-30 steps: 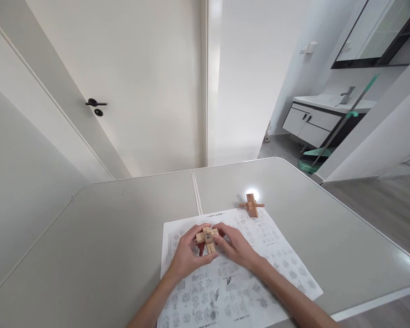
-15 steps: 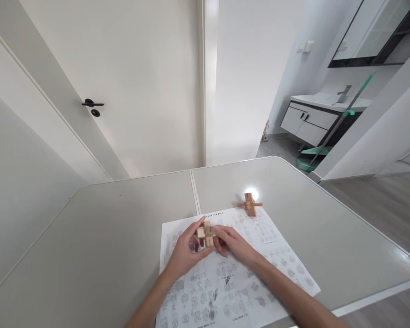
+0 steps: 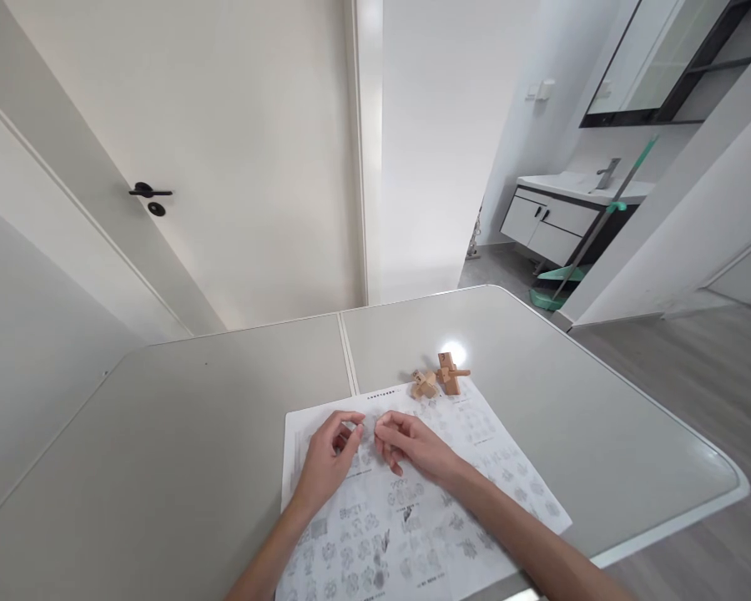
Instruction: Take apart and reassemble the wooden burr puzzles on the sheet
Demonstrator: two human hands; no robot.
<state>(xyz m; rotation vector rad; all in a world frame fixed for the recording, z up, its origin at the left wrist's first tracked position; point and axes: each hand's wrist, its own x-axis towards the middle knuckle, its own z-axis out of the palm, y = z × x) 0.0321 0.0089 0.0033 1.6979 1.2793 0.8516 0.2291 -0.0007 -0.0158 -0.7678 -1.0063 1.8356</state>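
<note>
My left hand (image 3: 329, 455) hovers over the upper part of a printed paper sheet (image 3: 425, 534), fingers loosely curled, with a small gap between thumb and forefinger. It holds nothing that I can see. Facing it, my right hand (image 3: 410, 442) has its thumb and forefinger drawn together, the other fingers curled below, and nothing visible in them. Beyond the right hand, a small wooden interlocking puzzle (image 3: 424, 384) rests on the sheet's top edge. Right beside it stands a larger, darker wooden cross-shaped puzzle (image 3: 451, 374) with a mark on its upper block.
The pale table (image 3: 225, 434) has a seam (image 3: 348, 351) running to its far edge. Behind it is a door with a black handle (image 3: 150, 192). At the right are a sink cabinet (image 3: 556, 221) and a green broom (image 3: 617, 206).
The small wooden puzzle has left my hands and now lies by the larger one. My hands have drawn slightly apart. The view has shifted a little to the right.
</note>
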